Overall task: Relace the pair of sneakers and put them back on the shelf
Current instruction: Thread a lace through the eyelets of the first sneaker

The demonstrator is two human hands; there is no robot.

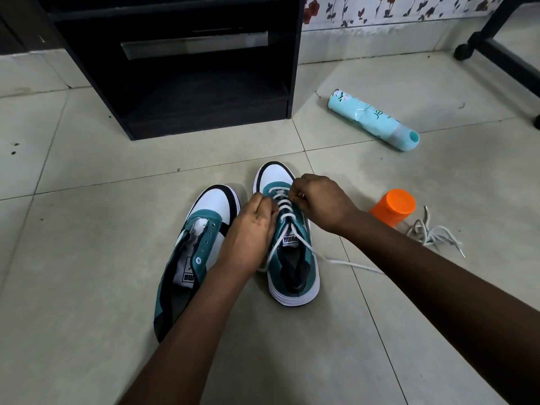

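Two teal, white and black sneakers stand side by side on the tiled floor. The right sneaker [292, 258] has a white lace [285, 204] crossed through most of its eyelets, with loose ends trailing right. My left hand [248, 232] pinches the lace at the shoe's left eyelet row. My right hand [318, 200] pinches the lace near the top crossings. The left sneaker [201, 229] has empty eyelets and an open tongue. A second loose white lace [432, 233] lies bunched on the floor at the right.
A black shelf unit [204, 83] with an open lower compartment stands on the floor beyond the shoes. A light blue spray can [371, 118] lies on its side at the right. An orange-capped container [394, 206] lies near my right wrist. A black wheeled frame [496, 51] is far right.
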